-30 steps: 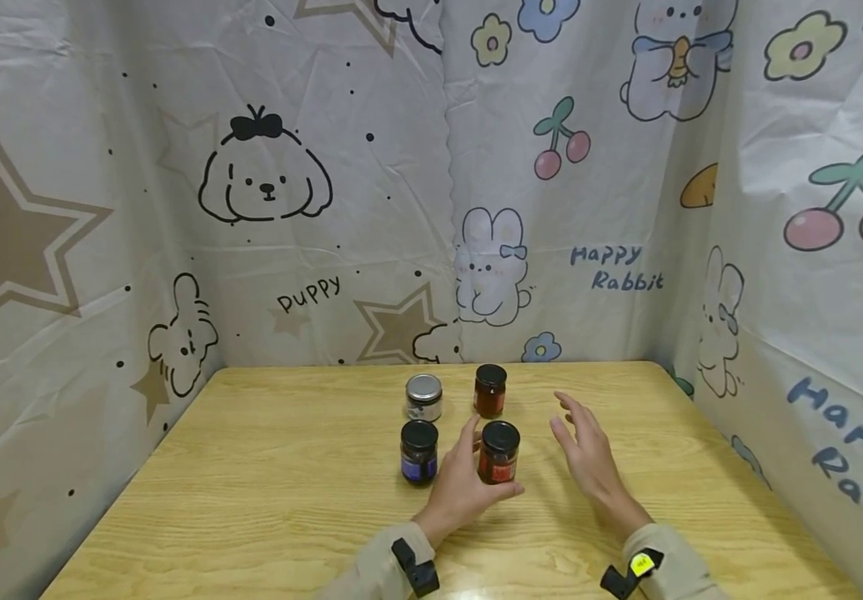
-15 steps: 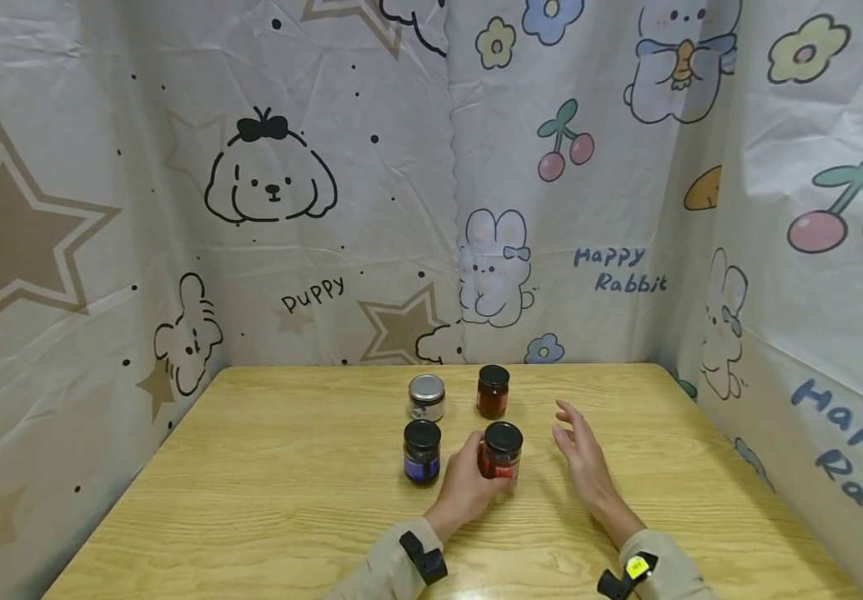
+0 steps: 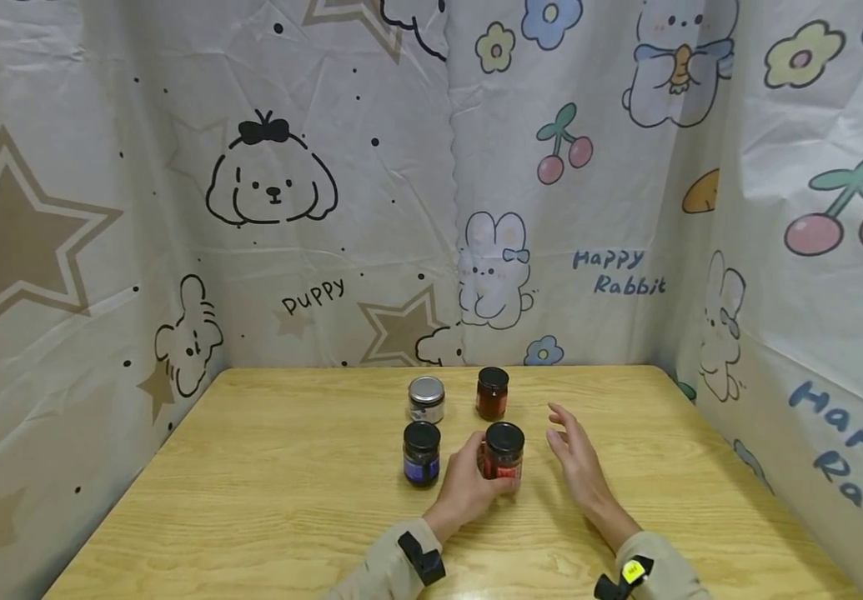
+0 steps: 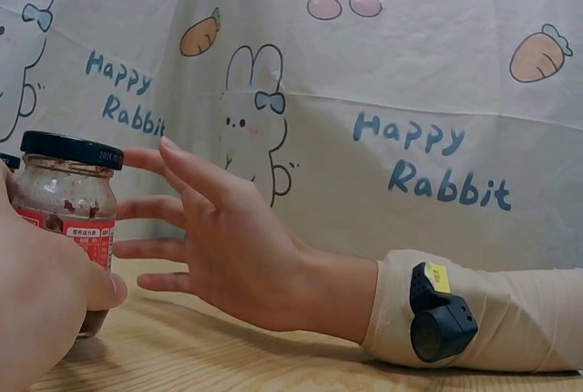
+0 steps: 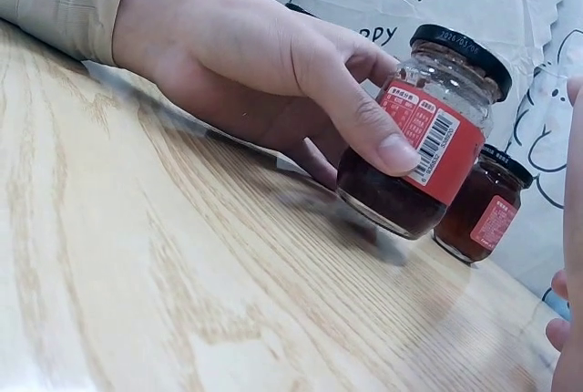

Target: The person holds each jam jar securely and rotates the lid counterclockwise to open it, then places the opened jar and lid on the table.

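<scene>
My left hand [image 3: 463, 485] grips a glass jar with a black lid and red label [image 3: 504, 438], fingers on its far side. In the right wrist view, the thumb presses across the label of this jar [image 5: 446, 155], beside the barcode. Dark contents fill its lower part. Whether its base touches the table is hard to tell. My right hand [image 3: 581, 468] is held to the right of the jar, fingers loosely extended, holding nothing. In the left wrist view, the fingertips of the right hand [image 4: 241, 237] point toward the jar, close to its lid.
On the wooden table [image 3: 288, 483], a black-lidded jar with a blue label [image 3: 421, 467] stands left of my left hand. Behind are a silver-lidded jar [image 3: 427, 400] and a reddish-brown jar with a black lid [image 3: 493, 393]. Printed curtains [image 3: 393, 208] enclose the table's back and sides.
My left hand's thumb and fingers have closed round the red-labelled jar, which they stood loosely around a second ago. The right hand has shifted slightly toward the jar. The other jars stay put.
</scene>
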Motion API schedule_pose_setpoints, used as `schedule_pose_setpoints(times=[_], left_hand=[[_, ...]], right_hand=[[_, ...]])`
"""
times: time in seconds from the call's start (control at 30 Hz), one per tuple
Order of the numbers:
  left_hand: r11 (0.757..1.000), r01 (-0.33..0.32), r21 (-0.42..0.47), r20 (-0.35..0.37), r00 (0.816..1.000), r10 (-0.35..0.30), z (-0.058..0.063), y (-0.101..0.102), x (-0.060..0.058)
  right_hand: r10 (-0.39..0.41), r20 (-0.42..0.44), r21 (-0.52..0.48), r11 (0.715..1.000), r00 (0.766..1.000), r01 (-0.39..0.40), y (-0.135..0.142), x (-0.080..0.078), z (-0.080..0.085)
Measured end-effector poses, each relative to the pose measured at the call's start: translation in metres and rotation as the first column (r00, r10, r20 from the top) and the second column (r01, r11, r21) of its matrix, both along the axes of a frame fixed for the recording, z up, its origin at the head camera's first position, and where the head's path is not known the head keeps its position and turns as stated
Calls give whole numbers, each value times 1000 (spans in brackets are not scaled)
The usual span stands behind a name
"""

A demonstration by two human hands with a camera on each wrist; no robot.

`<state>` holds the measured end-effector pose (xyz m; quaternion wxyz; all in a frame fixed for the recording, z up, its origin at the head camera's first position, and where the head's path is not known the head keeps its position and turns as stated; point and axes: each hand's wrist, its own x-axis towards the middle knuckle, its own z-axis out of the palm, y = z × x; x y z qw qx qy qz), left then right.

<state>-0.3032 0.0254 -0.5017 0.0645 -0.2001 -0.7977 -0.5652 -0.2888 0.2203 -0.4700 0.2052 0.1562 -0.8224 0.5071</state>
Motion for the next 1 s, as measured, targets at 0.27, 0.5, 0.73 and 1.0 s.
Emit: schedule_pose_setpoints(times=[0.27,0.5,0.73,1.0], left_hand=[[999,14,38,-36,999,-12,7,1,1],[989,46,137,-84,996,-35,19,-3,1],[969,72,235,-172,985,-32,64,-13,21],[956,137,259,-249,966,-71,102,-33,29]], right_hand=[[59,23,-53,997,998,-57,-9,13,17],[183,38,-187,967,982,-173,-16,15,28],[290,-35,-204,935,956,-291,-24,11,43],[342,-163,-257,891,925,-374,-41,15,87]])
